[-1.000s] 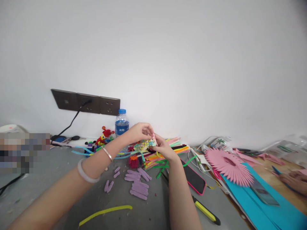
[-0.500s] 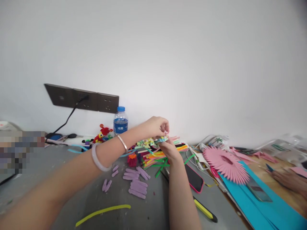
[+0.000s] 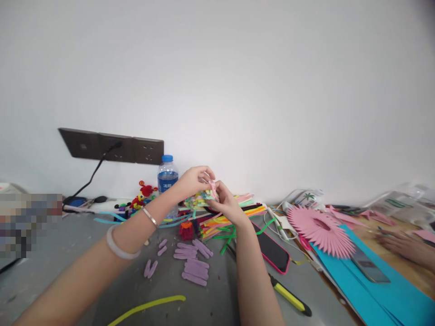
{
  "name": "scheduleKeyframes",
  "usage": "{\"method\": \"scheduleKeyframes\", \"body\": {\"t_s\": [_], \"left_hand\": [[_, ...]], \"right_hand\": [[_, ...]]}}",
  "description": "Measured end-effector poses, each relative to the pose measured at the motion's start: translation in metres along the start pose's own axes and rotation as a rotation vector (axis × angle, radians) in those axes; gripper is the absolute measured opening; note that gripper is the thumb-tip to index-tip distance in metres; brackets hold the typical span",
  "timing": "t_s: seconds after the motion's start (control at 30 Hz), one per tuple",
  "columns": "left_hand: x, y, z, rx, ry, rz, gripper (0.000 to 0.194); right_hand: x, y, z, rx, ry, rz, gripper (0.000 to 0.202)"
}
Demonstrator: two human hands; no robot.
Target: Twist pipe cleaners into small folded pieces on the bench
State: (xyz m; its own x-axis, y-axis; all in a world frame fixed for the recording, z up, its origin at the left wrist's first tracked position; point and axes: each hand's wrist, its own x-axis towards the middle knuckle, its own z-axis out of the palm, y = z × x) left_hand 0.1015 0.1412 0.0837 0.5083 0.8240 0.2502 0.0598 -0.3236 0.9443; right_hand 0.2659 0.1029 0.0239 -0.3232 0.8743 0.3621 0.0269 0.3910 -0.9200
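My left hand (image 3: 197, 180), with a bracelet and a pale bangle on its arm, pinches a pink and white piece (image 3: 213, 186) from the left. On its right side my right hand (image 3: 226, 201) has thumb and fingers closed on the same piece. A bundle of pastel yellow, green and blue fuzzy flowers (image 3: 197, 199) hangs just below and left of the fingers. Colourful pipe cleaners (image 3: 217, 225) lie beneath the hands. Nearer on the grey table (image 3: 136, 296) are several short purple fuzzy pieces (image 3: 196, 269) and a long yellow-green strip (image 3: 146, 305).
A water bottle (image 3: 167, 179) stands by the wall, beside red and yellow fuzzy figures (image 3: 146, 189). To the right lie a phone (image 3: 275, 251), a yellow cutter (image 3: 290, 299), a pink pleated paper ring (image 3: 319, 231) and blue sheets (image 3: 360, 290). Another person's hand (image 3: 404, 246) rests at far right.
Both my hands have moved left with the flower bundle. My right hand now sits beside my left rather than beneath it, and the pink and white piece shows more clearly.
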Motion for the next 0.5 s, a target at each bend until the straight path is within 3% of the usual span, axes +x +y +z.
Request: {"method": "scheduleKeyframes", "body": {"t_s": [0.17, 0.3, 0.5], "left_hand": [[-0.009, 0.004, -0.003, -0.025, 0.112, 0.047, 0.018], [-0.012, 0.0, -0.002, -0.093, 0.193, 0.065, 0.014], [-0.018, -0.008, -0.001, -0.086, 0.257, 0.032, 0.016]], "right_hand": [[0.001, -0.007, 0.002, 0.007, 0.08, -0.084, 0.033], [0.002, -0.013, 0.003, 0.024, 0.073, -0.12, 0.027], [0.002, -0.007, 0.0, -0.122, 0.048, -0.062, 0.022]]}}
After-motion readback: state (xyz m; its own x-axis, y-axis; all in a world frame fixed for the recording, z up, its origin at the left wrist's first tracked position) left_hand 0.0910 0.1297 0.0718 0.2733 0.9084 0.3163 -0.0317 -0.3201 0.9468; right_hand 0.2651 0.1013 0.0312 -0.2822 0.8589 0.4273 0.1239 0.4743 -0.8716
